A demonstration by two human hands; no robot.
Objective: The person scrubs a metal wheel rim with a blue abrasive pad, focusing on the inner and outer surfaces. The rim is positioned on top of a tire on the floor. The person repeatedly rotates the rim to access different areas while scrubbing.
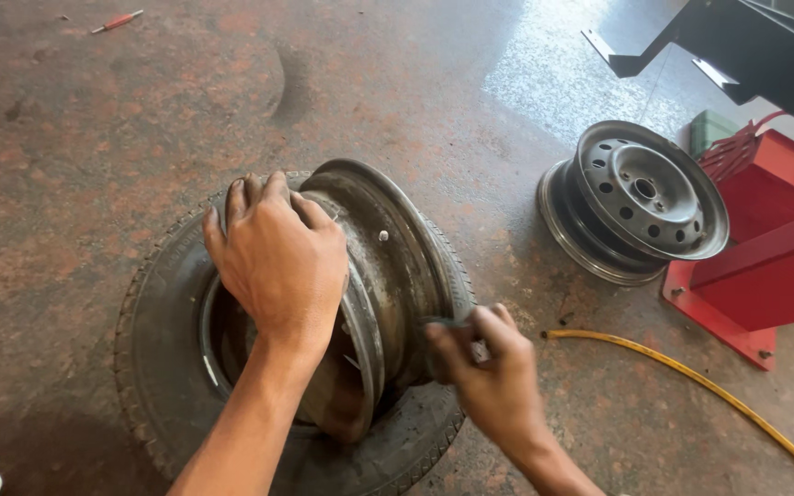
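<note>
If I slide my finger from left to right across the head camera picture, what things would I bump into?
Tyre → left hand → rusty wheel rim → right hand → grey steel wheel → red machine base.

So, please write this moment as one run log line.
left hand: grips steel rim | right hand: at tyre bead, blurred | rim: tilted, half inside tyre | nearby: second rim, yellow hose

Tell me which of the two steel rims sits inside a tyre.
The rusty rim under the left hand, tilted inside the tyre. The other grey rim lies bare beside the red machine.
</note>
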